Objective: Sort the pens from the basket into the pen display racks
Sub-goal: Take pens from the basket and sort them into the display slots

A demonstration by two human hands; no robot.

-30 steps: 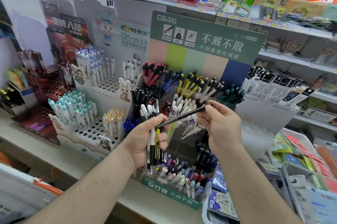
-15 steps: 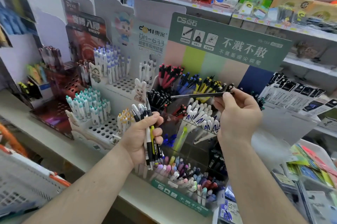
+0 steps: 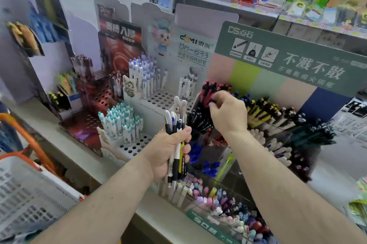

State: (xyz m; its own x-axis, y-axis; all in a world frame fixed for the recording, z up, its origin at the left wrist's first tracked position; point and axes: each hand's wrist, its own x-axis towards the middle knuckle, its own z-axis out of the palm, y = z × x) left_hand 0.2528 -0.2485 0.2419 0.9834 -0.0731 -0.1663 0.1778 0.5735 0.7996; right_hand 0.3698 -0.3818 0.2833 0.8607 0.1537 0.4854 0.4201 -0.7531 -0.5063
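The dark pen that the right hand (image 3: 228,111) carried level across the display a moment ago is no longer seen as a separate thing; the hand has come down to the upper left compartments of the green-headed pen rack (image 3: 278,61), among the red-capped pens (image 3: 210,88) and the black pens (image 3: 198,119). I judge that pen is being seated or has just been seated there, so one more is sorted (motion blur hides the fingertips' contents). The right hand's fingers are curled downward, tips close together as in a pinch; whether they still grasp the pen I cannot tell. The left hand (image 3: 168,154) clenches a bundle of pens (image 3: 176,144) upright in front of the rack, white, black and yellow barrels among them. The basket (image 3: 29,194) sits at lower left.
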